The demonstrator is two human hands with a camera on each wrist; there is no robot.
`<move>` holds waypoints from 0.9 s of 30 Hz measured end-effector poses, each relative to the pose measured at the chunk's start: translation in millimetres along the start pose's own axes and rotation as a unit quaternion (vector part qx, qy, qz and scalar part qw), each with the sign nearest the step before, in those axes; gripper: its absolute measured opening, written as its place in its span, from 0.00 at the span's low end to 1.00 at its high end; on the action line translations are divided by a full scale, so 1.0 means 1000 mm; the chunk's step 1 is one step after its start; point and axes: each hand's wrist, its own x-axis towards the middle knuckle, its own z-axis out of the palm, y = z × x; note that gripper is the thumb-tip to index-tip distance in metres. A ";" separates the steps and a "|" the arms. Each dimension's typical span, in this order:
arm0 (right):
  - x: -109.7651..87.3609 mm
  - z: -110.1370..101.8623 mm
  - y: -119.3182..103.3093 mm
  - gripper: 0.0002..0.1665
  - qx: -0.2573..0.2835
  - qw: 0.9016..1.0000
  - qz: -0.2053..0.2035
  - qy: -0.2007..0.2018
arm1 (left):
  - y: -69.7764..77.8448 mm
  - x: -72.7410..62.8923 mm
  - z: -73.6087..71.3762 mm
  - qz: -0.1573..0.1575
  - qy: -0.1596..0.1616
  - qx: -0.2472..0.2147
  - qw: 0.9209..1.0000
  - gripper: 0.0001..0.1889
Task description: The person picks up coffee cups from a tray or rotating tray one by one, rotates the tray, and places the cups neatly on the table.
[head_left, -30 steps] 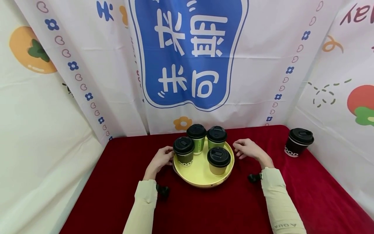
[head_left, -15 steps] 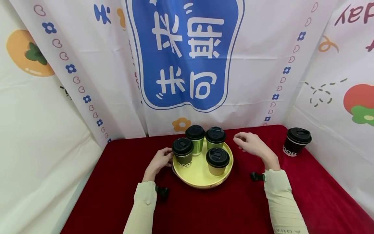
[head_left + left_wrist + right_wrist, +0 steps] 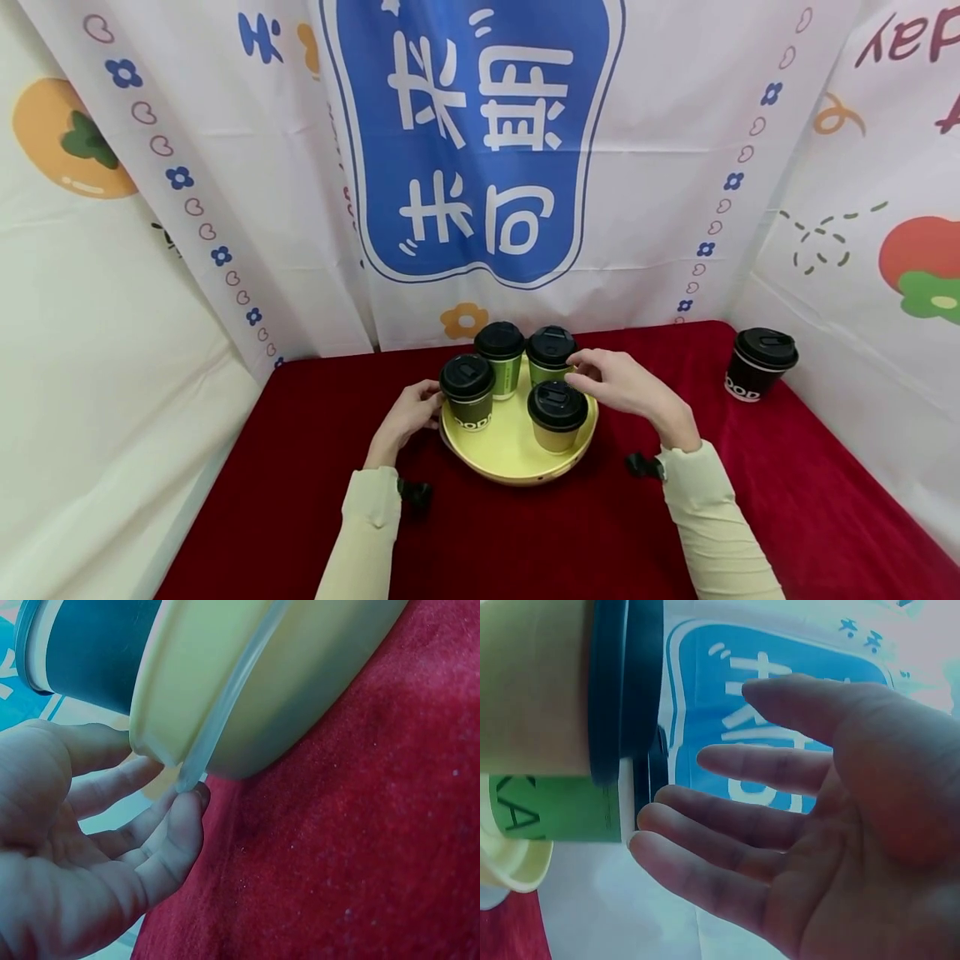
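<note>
A round yellow tray carries several paper coffee cups with black lids. My left hand grips its left edge; in the left wrist view, the curled fingers meet a pale handle below the rim. Just inside that edge stands a dark cup with white lettering. My right hand, fingers extended and holding nothing, hovers over the tray's right side. Its fingertips overlap the lid of the back-right green cup, close to the brown cup. Another green cup stands at the back left.
A separate black cup with a black lid stands on the red tablecloth at the far right. Printed white cloth hangs behind and at both sides of the table.
My right hand rose slightly away from the tray's right side, then moved left over the cups there. The left hand stays at the tray's edge. The head view has shifted slightly.
</note>
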 end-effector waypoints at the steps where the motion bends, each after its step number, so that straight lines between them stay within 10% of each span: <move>1: 0.000 0.001 -0.002 0.25 0.000 1.000 -0.005 -0.004 | 0.000 0.000 0.000 0.000 -0.001 0.000 1.000 0.16; 27: 0.005 0.029 -0.022 0.39 -0.052 0.992 -0.024 -0.110 | 0.000 -0.001 -0.001 0.001 -0.003 0.001 1.000 0.16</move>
